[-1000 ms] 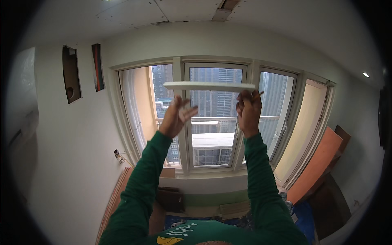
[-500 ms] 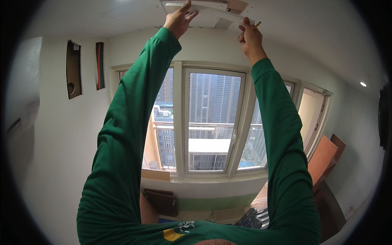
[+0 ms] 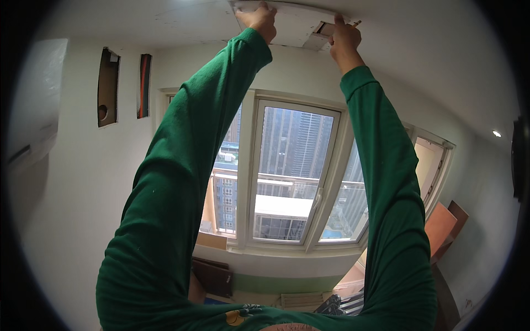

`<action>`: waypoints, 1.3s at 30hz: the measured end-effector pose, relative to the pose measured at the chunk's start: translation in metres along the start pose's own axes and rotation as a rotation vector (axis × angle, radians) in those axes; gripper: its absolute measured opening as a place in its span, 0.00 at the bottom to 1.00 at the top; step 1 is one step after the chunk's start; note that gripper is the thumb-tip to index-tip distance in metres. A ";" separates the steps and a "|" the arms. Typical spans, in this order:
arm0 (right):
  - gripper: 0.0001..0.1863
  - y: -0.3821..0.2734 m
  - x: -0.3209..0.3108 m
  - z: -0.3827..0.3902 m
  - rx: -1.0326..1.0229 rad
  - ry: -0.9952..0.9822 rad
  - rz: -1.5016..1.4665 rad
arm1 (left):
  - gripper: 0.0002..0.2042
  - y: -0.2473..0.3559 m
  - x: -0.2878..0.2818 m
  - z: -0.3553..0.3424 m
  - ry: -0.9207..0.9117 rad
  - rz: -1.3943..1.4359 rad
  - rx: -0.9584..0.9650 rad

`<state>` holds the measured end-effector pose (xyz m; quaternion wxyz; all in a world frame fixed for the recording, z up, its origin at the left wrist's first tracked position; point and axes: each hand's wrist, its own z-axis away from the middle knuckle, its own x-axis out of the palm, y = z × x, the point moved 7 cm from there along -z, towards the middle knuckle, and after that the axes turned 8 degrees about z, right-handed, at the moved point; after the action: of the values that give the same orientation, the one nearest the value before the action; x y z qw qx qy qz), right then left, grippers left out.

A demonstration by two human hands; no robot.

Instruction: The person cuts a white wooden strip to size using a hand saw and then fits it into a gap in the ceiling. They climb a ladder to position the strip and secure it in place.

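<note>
At the top of the view both arms, in green sleeves, reach up to the ceiling. My left hand grips the left end of a flat white board held against the ceiling. My right hand holds the board's right end and also has a thin yellow stick, seemingly a pencil, between its fingers. Beside the board is a dark rectangular ceiling opening, partly covered.
Tall windows with a railing outside face me. The left wall has two cut-out openings and a white wall unit. Orange boards lean at the right; dark panels stand below. A small ceiling light is lit.
Both hands rose from window height to the ceiling with the white board. Since half a second ago they have shifted slightly right and up, and my left fingers now grip the board.
</note>
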<state>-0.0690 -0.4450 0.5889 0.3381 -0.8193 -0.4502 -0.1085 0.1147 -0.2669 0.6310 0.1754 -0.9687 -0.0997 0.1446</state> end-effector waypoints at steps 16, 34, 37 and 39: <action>0.19 0.012 0.014 0.013 -0.073 -0.018 -0.017 | 0.40 -0.037 0.014 0.016 0.277 2.244 -0.528; 0.19 0.025 0.036 -0.002 -0.124 0.024 -0.168 | 0.36 -0.031 0.045 -0.011 0.522 3.288 -0.517; 0.21 0.025 0.024 -0.041 -0.223 0.007 -0.043 | 0.46 -0.022 0.021 0.001 0.632 3.157 -0.672; 0.20 0.025 0.024 -0.051 -0.241 -0.018 -0.036 | 0.51 -0.025 0.015 0.006 0.552 3.189 -0.612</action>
<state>-0.0286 -0.4710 0.6271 0.2312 -0.8467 -0.4516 -0.1603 0.1234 -0.2384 0.6314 0.3156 0.0795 -0.9453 0.0219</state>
